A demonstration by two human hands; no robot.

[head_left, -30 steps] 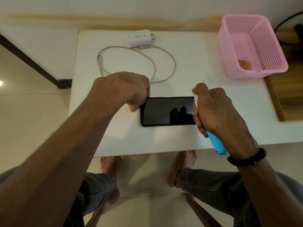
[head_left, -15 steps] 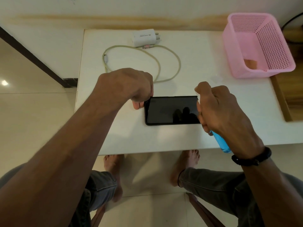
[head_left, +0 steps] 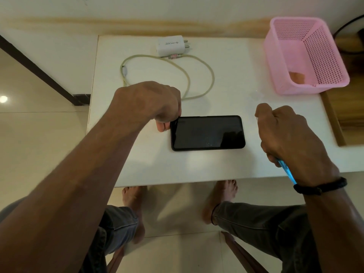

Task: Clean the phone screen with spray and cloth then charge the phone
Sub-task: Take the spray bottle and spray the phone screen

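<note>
The left hand (head_left: 151,104) is curled into a fist at the phone's left short edge, thumb tip and knuckles touching that end; whether it pinches the edge or only steadies it I cannot tell, since the fingers are tucked under the hand. The phone (head_left: 207,133) lies flat, screen up, lengthways across the white table (head_left: 216,166), near the front edge and roughly midway along it. It is a black slab with rounded corners, its glass dark and glossy, with a darker reflection at the right end and a few faint specks near the lower middle.

Behind it, a pale looped charging cable (head_left: 211,75) trails across the tabletop, its near bend passing behind the left hand, and a white charger plug (head_left: 171,45) with two metal pins lies at the far edge.

The right hand (head_left: 291,138) hangs just right of the phone, not touching it, fingers wrapped tightly around a blue spray bottle (head_left: 285,170). Only a thin sliver of the bottle shows below the palm; its nozzle is hidden. A black band circles that wrist.

At the far right corner sits a pink perforated basket (head_left: 334,56), with something orange-brown inside that I cannot make out clearly.
</note>
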